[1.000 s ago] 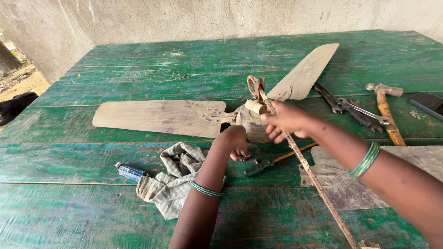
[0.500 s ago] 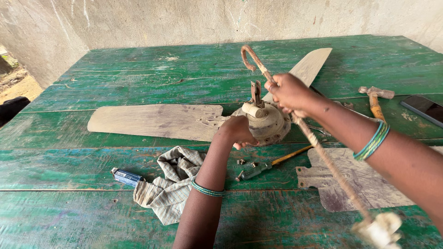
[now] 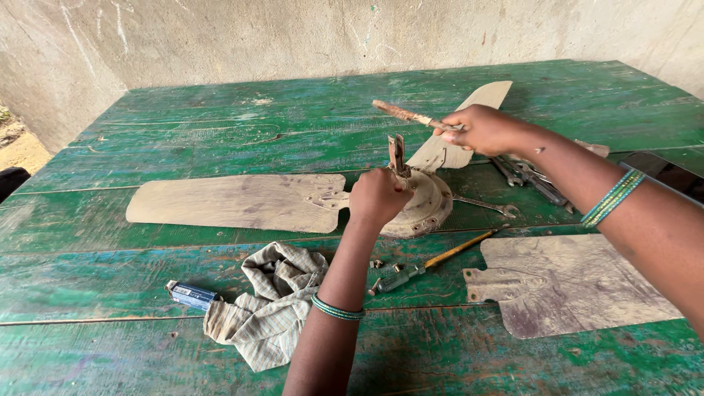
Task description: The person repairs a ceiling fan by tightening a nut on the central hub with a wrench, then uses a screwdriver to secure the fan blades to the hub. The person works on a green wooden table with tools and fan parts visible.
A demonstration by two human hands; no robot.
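Note:
A dusty old ceiling fan lies on the green wooden table (image 3: 183, 125). Its round motor hub (image 3: 425, 205) carries a long blade (image 3: 235, 202) pointing left and a second blade (image 3: 458, 125) pointing away. My left hand (image 3: 378, 196) grips the hub at the base of its short upright bracket (image 3: 397, 154). My right hand (image 3: 484, 130) is closed around a rusty rod (image 3: 407, 115), held level above the hub with its tip pointing left. A detached blade (image 3: 572, 282) rests flat at the right.
A crumpled checked cloth (image 3: 275, 304) and a small blue object (image 3: 191, 295) lie near the front. A screwdriver (image 3: 433, 262) and loose screws sit below the hub. Pliers and other tools (image 3: 532, 176) lie under my right forearm. A concrete wall runs behind the table.
My right hand swung the rusty rod up off the hub, from steeply slanted to nearly level. The left hand stayed on the hub. The camera shifted.

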